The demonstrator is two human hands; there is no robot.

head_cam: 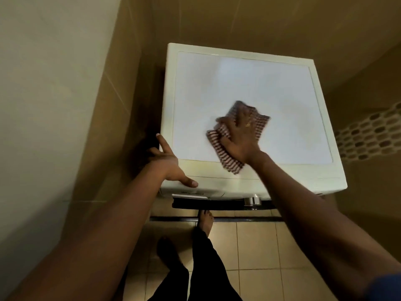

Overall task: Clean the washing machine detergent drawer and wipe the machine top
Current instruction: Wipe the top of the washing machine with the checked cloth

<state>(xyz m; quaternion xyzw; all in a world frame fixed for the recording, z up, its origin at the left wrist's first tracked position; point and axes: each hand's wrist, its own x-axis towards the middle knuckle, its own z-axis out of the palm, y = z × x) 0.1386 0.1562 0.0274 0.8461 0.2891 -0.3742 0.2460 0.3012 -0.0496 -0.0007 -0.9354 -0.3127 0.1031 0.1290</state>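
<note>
A white washing machine (249, 83) stands below me, its flat top in full view. My right hand (240, 133) presses a red-and-white striped cloth (219, 144) flat on the top, near the front middle; the hand and cloth are blurred. My left hand (167, 164) rests with spread fingers on the machine's front left corner, the thumb lying along the front edge. The detergent drawer front (195, 194) shows just under that edge, shut as far as I can tell.
Beige tiled walls close in on the left and behind the machine. A perforated white basket (368, 135) stands at the right. A chrome dial (251, 200) sticks out of the front panel. My bare feet (204, 222) stand on the tiled floor below.
</note>
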